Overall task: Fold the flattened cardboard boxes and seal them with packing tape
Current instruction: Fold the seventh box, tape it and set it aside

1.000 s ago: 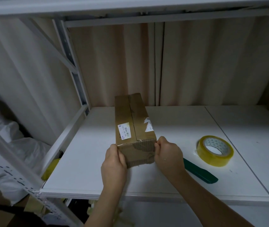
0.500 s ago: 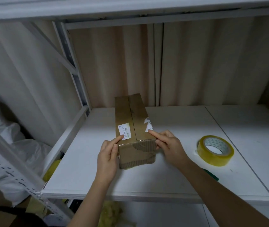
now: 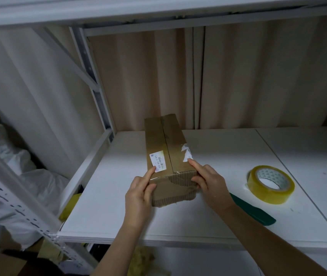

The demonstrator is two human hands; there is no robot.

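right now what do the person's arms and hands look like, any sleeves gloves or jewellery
Both arms are bare from wrist to frame edge: no sleeves show. The left hand and right hand wear no gloves, and no rings, watch or bracelet are visible. Fingernails look short and unpainted.

The cardboard box point(image 3: 166, 154) is plain brown, its near end torn to bare ribbed corrugation in a paler tan. On its top sits a white label point(image 3: 158, 160) with fine dark print and a yellowish edge; to the right of that label a ragged white scrap point(image 3: 187, 152) clings to the box edge. Right of the box lies a roll of packing tape point(image 3: 270, 184), translucent yellow with a white core printed in a small grey pattern. Between box and roll shows a dark green tool point(image 3: 252, 212). The shelf point(image 3: 228, 222) is white, the curtain point(image 3: 248, 76) behind the box pale beige
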